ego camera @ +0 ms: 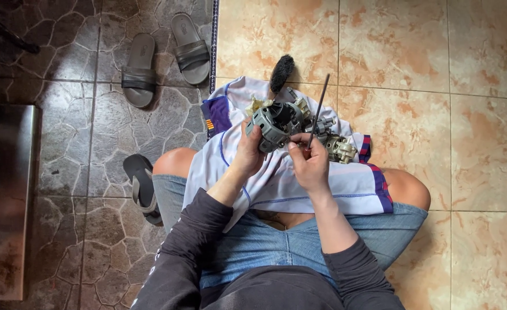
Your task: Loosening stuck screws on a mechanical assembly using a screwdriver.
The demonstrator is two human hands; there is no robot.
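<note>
Carburetor [277, 123], gripped in left hand [247, 152], could slip off the lap; right hand [309, 163] pinches a thin rod [318, 109].

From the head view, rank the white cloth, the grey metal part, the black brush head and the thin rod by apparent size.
1. white cloth, spread over the lap
2. grey metal part, held by the left hand
3 and 4. thin rod in the right hand and black brush head: the rod is longer, the brush head wider, so no ranking.
</note>
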